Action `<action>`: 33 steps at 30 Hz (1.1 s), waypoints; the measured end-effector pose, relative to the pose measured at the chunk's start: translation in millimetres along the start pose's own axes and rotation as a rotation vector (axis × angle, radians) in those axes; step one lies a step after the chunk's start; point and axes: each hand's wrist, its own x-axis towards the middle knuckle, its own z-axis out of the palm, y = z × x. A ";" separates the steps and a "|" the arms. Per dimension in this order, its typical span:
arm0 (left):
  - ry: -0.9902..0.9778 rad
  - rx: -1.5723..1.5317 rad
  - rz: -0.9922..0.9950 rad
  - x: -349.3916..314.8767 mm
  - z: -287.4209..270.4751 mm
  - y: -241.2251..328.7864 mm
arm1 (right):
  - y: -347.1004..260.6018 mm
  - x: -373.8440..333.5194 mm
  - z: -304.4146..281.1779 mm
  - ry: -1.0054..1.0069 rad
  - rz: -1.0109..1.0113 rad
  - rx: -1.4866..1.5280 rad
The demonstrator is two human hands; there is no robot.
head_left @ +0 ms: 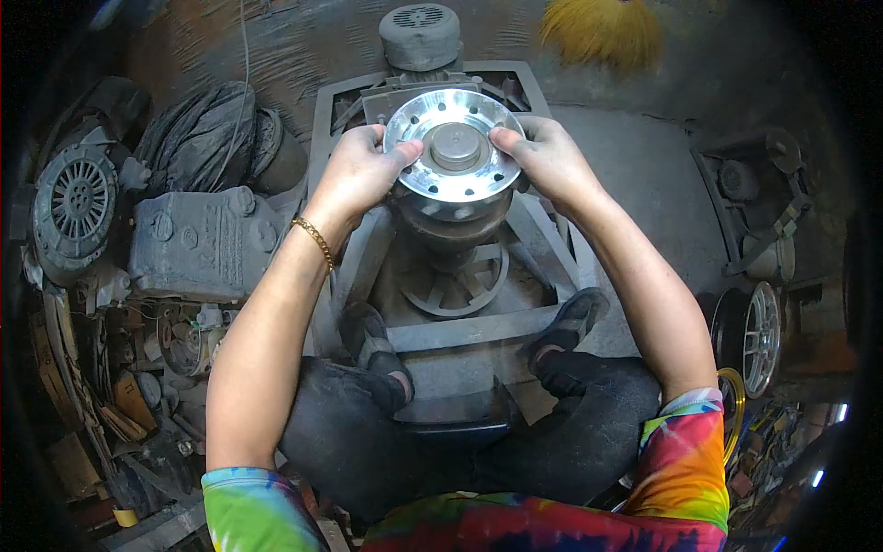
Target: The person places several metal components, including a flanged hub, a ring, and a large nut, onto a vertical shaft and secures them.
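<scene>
Between my hands is a shiny, round metal wheel disc (451, 190) with a ring of small holes near its rim. My left hand (357, 170) grips its left edge, thumb pressed on the upper face and fingers curled underneath. On the opposite edge my right hand (552, 164) holds it the same way. A dull round metal hub (455, 145) shows at the disc's centre; I cannot tell whether it belongs to the disc. Below sits a dark, dusty drum-like part (452, 230), above a spoked pulley wheel (460, 293). Contact between disc and drum is hard to make out.
A grey metal frame (460, 333) surrounds the drum, with a motor (419, 39) at its far end. Dusty engine parts (198, 244) crowd the left. Wheel rims (761, 339) stand at right, and a yellow broom (602, 32) lies at the back.
</scene>
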 end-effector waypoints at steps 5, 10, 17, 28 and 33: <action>-0.010 0.025 0.023 0.7 -4.0 -6.4 | -2.2 -2.3 -1.3 -0.045 0.009 -0.010; -0.037 0.032 0.036 6.8 -4.5 -14.3 | 3.7 -1.8 -0.8 -0.050 -0.038 0.036; 0.040 0.121 0.080 6.8 -1.6 -11.6 | -19.8 -7.3 -7.6 0.007 0.024 -0.046; 0.159 -0.558 0.299 -119.6 -146.8 -65.5 | -90.5 -107.8 -22.7 -0.282 -0.418 -0.155; 0.769 -0.675 -0.166 -190.0 -130.9 -293.4 | -18.7 -128.3 -30.9 -0.460 0.034 -0.487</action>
